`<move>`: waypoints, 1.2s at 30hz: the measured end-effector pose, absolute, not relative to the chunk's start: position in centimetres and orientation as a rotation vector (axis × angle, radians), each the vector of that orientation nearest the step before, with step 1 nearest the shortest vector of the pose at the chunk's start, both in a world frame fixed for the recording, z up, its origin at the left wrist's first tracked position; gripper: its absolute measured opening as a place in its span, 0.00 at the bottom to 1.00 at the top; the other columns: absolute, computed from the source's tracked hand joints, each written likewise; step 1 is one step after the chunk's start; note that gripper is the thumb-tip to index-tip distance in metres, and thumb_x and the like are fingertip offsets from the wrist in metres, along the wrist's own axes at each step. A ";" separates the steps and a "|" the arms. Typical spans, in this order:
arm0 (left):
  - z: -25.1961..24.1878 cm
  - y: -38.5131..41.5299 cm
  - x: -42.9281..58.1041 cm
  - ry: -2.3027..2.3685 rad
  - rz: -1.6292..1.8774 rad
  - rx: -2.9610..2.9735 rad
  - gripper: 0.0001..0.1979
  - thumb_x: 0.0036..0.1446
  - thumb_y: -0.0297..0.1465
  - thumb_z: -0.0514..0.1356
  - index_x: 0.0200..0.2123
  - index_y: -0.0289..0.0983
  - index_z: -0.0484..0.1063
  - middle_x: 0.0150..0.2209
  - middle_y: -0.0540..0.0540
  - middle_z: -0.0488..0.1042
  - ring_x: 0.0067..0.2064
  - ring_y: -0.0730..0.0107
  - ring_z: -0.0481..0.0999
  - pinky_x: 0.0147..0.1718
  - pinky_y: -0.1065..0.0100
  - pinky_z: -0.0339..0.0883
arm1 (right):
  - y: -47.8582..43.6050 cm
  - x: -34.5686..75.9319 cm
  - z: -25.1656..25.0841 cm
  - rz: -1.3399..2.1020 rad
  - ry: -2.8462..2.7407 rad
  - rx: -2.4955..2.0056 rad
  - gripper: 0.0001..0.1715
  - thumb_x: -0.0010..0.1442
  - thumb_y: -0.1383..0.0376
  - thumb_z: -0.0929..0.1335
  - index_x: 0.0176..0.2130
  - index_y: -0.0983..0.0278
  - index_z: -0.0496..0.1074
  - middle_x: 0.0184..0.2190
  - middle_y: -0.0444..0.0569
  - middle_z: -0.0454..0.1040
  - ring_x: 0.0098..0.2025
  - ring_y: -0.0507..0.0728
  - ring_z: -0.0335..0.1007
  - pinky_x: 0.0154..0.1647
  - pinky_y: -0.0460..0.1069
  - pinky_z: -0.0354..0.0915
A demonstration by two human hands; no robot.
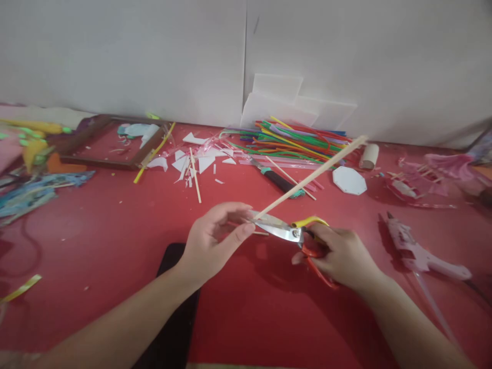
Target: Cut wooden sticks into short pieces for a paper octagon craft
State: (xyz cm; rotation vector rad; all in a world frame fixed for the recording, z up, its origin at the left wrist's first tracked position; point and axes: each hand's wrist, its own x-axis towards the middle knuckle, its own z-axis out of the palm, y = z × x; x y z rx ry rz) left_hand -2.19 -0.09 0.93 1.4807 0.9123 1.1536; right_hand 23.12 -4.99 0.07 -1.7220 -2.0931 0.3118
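Observation:
Between thumb and fingers, my left hand (219, 238) pinches the lower end of a thin wooden stick (309, 179), which slants up to the right. My right hand (340, 251) grips scissors (282, 231) by their yellow and red handles. The scissor blades point left and reach the stick's lower end, close to my left fingertips. Whether the blades are cutting into the wood I cannot tell. Just beneath the blades, a short piece of stick (261, 233) shows beside my left thumb. A black flat object (177, 318) lies on the table under my left forearm.
Colourful pipe cleaners (300, 141), white scraps (205, 163) and a utility knife (280, 182) lie toward the wall. A white octagonal piece (349, 180) and a pink glue gun (418, 251) are to the right. A brown frame (96, 163) stands at the left on the red table (126, 225).

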 end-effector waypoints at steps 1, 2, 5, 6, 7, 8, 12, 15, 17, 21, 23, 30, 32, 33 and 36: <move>0.9 -0.1 -2.1 0.899 1.145 1.476 0.11 0.55 0.27 0.65 0.43 0.40 0.73 0.38 0.49 0.79 0.37 0.76 0.80 0.37 0.79 0.76 | -5.0 23.0 0.0 0.347 -2.112 -1.717 0.13 0.58 0.54 0.65 0.33 0.60 0.70 0.18 0.43 0.72 0.20 0.52 0.68 0.23 0.44 0.58; 0.9 -0.1 -2.1 0.884 1.146 1.462 0.10 0.55 0.26 0.65 0.41 0.39 0.74 0.37 0.49 0.79 0.37 0.76 0.80 0.36 0.79 0.76 | -4.9 23.0 0.0 0.373 -2.124 -1.709 0.12 0.58 0.55 0.65 0.33 0.60 0.70 0.18 0.43 0.72 0.20 0.52 0.68 0.23 0.44 0.58; 1.1 -0.1 -1.8 0.862 1.175 1.378 0.06 0.53 0.25 0.65 0.36 0.38 0.75 0.34 0.50 0.80 0.35 0.76 0.81 0.35 0.80 0.76 | -4.8 23.0 -0.2 0.398 -2.118 -1.706 0.13 0.56 0.54 0.66 0.33 0.61 0.69 0.17 0.41 0.71 0.18 0.51 0.66 0.21 0.44 0.57; 1.1 -0.1 -1.8 0.867 1.177 1.353 0.05 0.53 0.25 0.65 0.34 0.37 0.75 0.33 0.50 0.80 0.34 0.76 0.80 0.35 0.79 0.76 | -4.8 23.0 -0.3 0.398 -2.114 -1.709 0.13 0.56 0.53 0.67 0.32 0.61 0.68 0.17 0.41 0.70 0.18 0.50 0.64 0.21 0.44 0.57; 1.2 -0.1 -1.7 0.875 1.179 1.334 0.04 0.53 0.25 0.66 0.33 0.37 0.75 0.32 0.50 0.80 0.33 0.76 0.80 0.34 0.79 0.76 | -4.8 23.0 -0.4 0.399 -2.114 -1.714 0.14 0.55 0.53 0.67 0.31 0.61 0.68 0.17 0.40 0.69 0.17 0.50 0.63 0.21 0.44 0.56; 1.2 -0.1 -1.6 0.883 1.180 1.320 0.03 0.52 0.25 0.66 0.32 0.36 0.75 0.31 0.50 0.79 0.33 0.76 0.80 0.34 0.79 0.77 | -4.8 23.0 -0.4 0.404 -2.118 -1.719 0.14 0.55 0.53 0.67 0.31 0.61 0.67 0.17 0.40 0.68 0.17 0.50 0.62 0.20 0.44 0.56; 1.1 0.0 -1.6 0.893 1.204 1.300 0.04 0.50 0.25 0.67 0.30 0.35 0.75 0.29 0.50 0.78 0.30 0.74 0.80 0.32 0.75 0.78 | -5.0 22.9 -0.5 0.414 -2.147 -1.746 0.16 0.54 0.51 0.68 0.31 0.60 0.67 0.18 0.39 0.67 0.18 0.50 0.61 0.20 0.45 0.55; 1.0 0.0 -1.7 0.891 1.177 1.358 0.03 0.51 0.24 0.65 0.28 0.35 0.73 0.27 0.50 0.78 0.27 0.73 0.79 0.28 0.74 0.77 | -5.1 22.6 -0.2 0.445 -2.156 -1.779 0.15 0.55 0.52 0.67 0.33 0.60 0.66 0.20 0.41 0.69 0.20 0.51 0.63 0.22 0.46 0.56; 1.2 -0.2 -1.8 0.879 1.120 1.446 0.02 0.53 0.24 0.64 0.29 0.35 0.74 0.28 0.49 0.78 0.27 0.73 0.79 0.27 0.74 0.76 | -5.2 22.3 0.2 0.486 -2.162 -1.814 0.15 0.55 0.52 0.67 0.35 0.60 0.65 0.23 0.42 0.70 0.22 0.53 0.66 0.24 0.46 0.57; 1.5 -0.7 -1.8 0.846 1.030 1.606 0.03 0.54 0.24 0.62 0.30 0.36 0.75 0.29 0.47 0.79 0.28 0.73 0.78 0.27 0.74 0.74 | -5.4 21.7 0.9 0.548 -2.197 -1.831 0.19 0.53 0.51 0.68 0.33 0.60 0.59 0.27 0.44 0.70 0.25 0.54 0.65 0.25 0.47 0.58; 1.5 -0.8 -1.9 0.842 1.004 1.678 0.04 0.54 0.23 0.61 0.29 0.36 0.75 0.29 0.47 0.79 0.29 0.72 0.78 0.28 0.74 0.73 | -5.5 21.3 1.0 0.559 -2.213 -1.780 0.20 0.52 0.51 0.69 0.34 0.60 0.58 0.30 0.46 0.70 0.27 0.54 0.66 0.27 0.48 0.60; 1.1 -0.5 -1.9 0.832 0.992 1.727 0.06 0.51 0.21 0.59 0.30 0.36 0.73 0.30 0.47 0.79 0.30 0.73 0.77 0.27 0.74 0.71 | -5.7 20.4 0.3 0.498 -2.228 -1.872 0.11 0.54 0.61 0.64 0.32 0.59 0.54 0.29 0.47 0.68 0.27 0.55 0.64 0.27 0.48 0.56; 1.0 -0.6 -1.9 0.825 0.986 1.732 0.06 0.52 0.20 0.59 0.30 0.36 0.73 0.30 0.48 0.78 0.31 0.73 0.77 0.29 0.75 0.71 | -5.7 20.4 0.2 0.492 -2.240 -1.935 0.10 0.52 0.63 0.63 0.31 0.59 0.52 0.26 0.46 0.67 0.25 0.55 0.62 0.25 0.47 0.53; 1.0 -0.6 -1.8 0.825 0.987 1.739 0.06 0.53 0.21 0.59 0.30 0.36 0.73 0.29 0.48 0.78 0.31 0.73 0.77 0.29 0.75 0.71 | -5.8 20.3 0.2 0.499 -2.245 -1.944 0.10 0.51 0.64 0.63 0.31 0.59 0.52 0.24 0.45 0.67 0.24 0.54 0.61 0.24 0.47 0.52; 1.2 -0.7 -1.7 0.823 0.998 1.758 0.04 0.55 0.23 0.60 0.31 0.36 0.73 0.31 0.47 0.78 0.33 0.72 0.78 0.32 0.73 0.72 | -5.9 20.3 0.2 0.533 -2.233 -1.935 0.10 0.49 0.65 0.62 0.29 0.59 0.52 0.22 0.43 0.64 0.22 0.53 0.59 0.24 0.46 0.50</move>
